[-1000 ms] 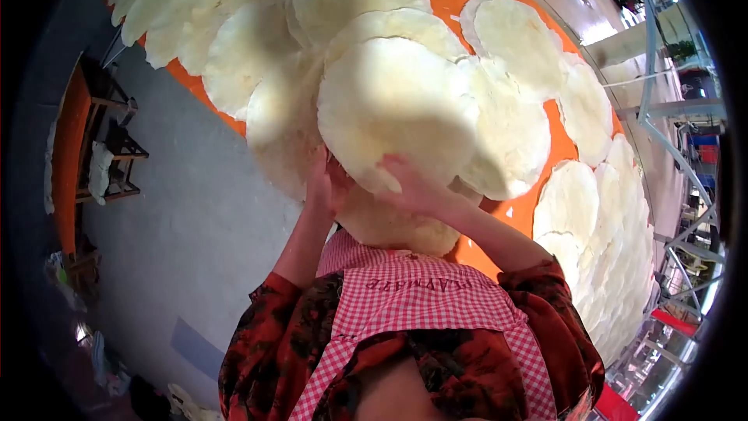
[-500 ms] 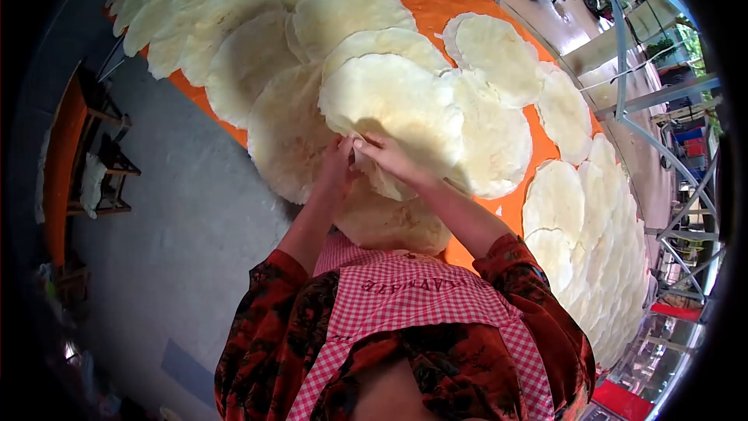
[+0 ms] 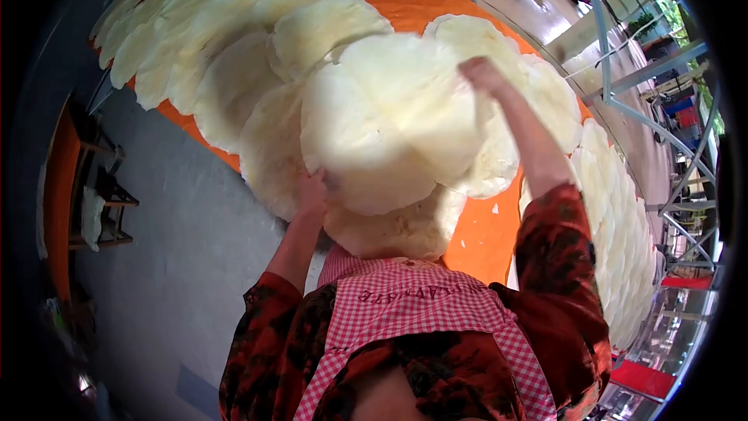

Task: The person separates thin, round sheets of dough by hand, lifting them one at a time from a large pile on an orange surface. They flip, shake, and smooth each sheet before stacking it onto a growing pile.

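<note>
A thin, pale round flatbread (image 3: 374, 140) is spread between my two hands, blurred by motion. My left hand (image 3: 313, 191) grips it at its lower left edge, low and close to my body. My right hand (image 3: 481, 74) is higher and farther off, closed at the upper right edge of the sheet. Directly beneath lie more overlapping flatbreads; one of them (image 3: 421, 226) comes right up to my checked apron (image 3: 421, 296).
An orange-covered table (image 3: 475, 249) carries many overlapping flatbreads, with rows at the far left (image 3: 171, 39) and down the right (image 3: 615, 242). Grey floor (image 3: 171, 210) lies to the left, with a wooden stool (image 3: 117, 210). Metal framework (image 3: 608, 47) stands at the right.
My hands, together at the flatbread's near edge before, have come apart. The right moved up and to the right, the left slightly down and left, with the flatbread spread out between them.
</note>
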Demonstrator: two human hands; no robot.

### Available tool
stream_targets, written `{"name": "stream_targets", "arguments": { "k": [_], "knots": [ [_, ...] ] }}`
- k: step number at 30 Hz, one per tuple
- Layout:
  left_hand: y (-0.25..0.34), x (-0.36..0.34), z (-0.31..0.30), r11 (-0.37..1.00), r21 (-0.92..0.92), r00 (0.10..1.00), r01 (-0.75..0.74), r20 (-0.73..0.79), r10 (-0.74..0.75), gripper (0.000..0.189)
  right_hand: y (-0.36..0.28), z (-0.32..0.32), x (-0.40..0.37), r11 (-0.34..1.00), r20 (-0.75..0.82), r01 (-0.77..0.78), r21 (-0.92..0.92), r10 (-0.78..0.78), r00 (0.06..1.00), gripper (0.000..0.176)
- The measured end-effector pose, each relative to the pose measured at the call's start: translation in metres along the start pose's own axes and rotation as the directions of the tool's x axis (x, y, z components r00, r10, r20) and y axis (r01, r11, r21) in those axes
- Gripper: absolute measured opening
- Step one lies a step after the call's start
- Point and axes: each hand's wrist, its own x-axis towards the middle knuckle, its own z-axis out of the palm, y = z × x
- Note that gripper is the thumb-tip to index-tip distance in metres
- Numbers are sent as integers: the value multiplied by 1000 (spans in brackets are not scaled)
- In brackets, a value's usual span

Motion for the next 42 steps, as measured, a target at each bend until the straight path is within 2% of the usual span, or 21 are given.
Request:
{"name": "stream_targets", "arguments": {
  "k": [2,4,6,8,11,12,14,16,17,18,20,23,24,26,28,29,30,35,39,40,42],
  "knots": [
    [1,-3,-3,997,21,997,-75,-14,75,19,36,-74,18,990,-8,-137,-29,137,991,15],
    [4,-5,-4,999,4,998,-48,-29,49,18,14,-139,9,951,-137,-219,218,252,958,16],
    [13,-17,-5,995,-50,995,88,-52,-91,17,-22,-175,-2,941,-163,-174,290,228,960,17],
    [20,-26,-1,993,5,992,121,-48,-120,17,-68,-180,-16,985,-112,-54,164,73,991,19],
    [48,-54,19,995,52,996,85,15,-86,18,-130,-116,-50,995,-200,96,-7,-96,975,25],
    [59,-66,31,997,56,997,54,47,-57,18,-160,-87,-76,880,-198,211,-425,-317,927,26],
    [72,-86,50,994,-91,993,63,107,-54,19,-203,-12,-128,912,-156,145,-384,-219,963,27],
    [75,-91,55,985,-159,982,73,185,-43,22,-218,54,-167,993,149,109,-48,-101,984,31],
    [72,-89,54,986,-151,972,73,230,-37,25,-226,74,-184,926,354,335,-175,-258,899,35],
    [71,-88,53,987,-142,960,75,277,-34,28,-206,140,-189,954,328,298,-9,-279,902,32],
    [73,-95,56,979,-174,980,103,184,-70,24,-214,155,-202,924,132,369,-100,-355,925,23],
    [83,-97,44,979,-191,966,74,258,-23,22,-235,111,-162,958,168,285,4,-282,945,15],
    [87,-99,41,982,-188,974,-5,222,47,22,-220,127,-135,920,-101,384,-82,-391,915,12],
    [97,-103,40,970,-183,968,-159,165,189,24,-242,46,-102,918,-145,394,46,-384,912,13],
    [98,-100,30,968,-109,971,-227,46,233,22,-234,4,-53,910,-428,413,-36,-388,816,17],
    [94,-97,22,969,-54,970,-240,31,242,21,-237,-35,-48,895,-381,330,300,-204,902,21],
    [89,-93,13,968,0,968,-251,24,251,20,-229,-59,-37,857,-402,340,388,-174,899,22],
    [69,-99,9,966,169,981,-195,20,195,13,-154,-66,36,682,-537,264,682,222,814,22],
    [56,-99,17,965,228,991,-126,74,112,10,-63,-9,66,492,-427,125,861,569,703,22],
    [52,-101,19,965,242,993,-104,79,87,10,-40,4,59,436,-362,62,898,651,667,23],
    [45,-104,21,955,286,995,-77,78,57,9,42,45,54,578,-525,-81,812,784,331,10]
  ]
}}
